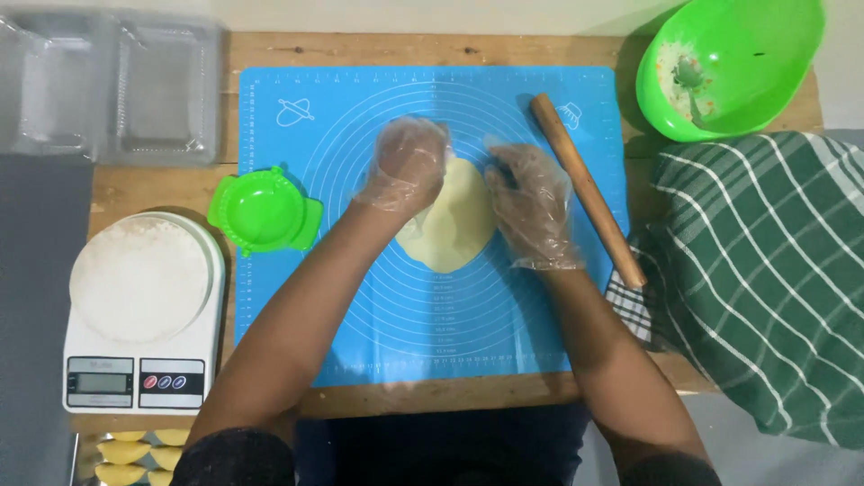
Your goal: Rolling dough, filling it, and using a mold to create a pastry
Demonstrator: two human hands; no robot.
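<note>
I see both hands in clear plastic gloves over a flat pale-yellow dough round (454, 220), which lies near the middle of the blue silicone mat (360, 297) on the wooden desk (432, 396). Left hand (409, 164) rests on the dough's upper-left edge, fingers curled down onto it; looks like it's pinching or lifting that edge, but the glove blurs the fingertips, so I can't tell for sure. Right hand (533, 205) lies flat and spread, palm down, at the dough's right edge, touching it, gripping nothing. Wooden rolling pin (587, 191) lies at a slant on the mat just right of the right hand, apart from it. Green dumpling press (264, 212) sits open at the mat's left edge. Below it, a white kitchen scale (135, 378) w/ a round plate of white powder, prob. flour (139, 277), on top. Clear plastic containers (112, 85) at top left. Green bowl (729, 63) w/ filling scraps at top right corner. Green-and-white striped cloth (765, 270) covers the right side. Yellow folded pastries (135, 450) show at bottom left, partly cut off.
</note>
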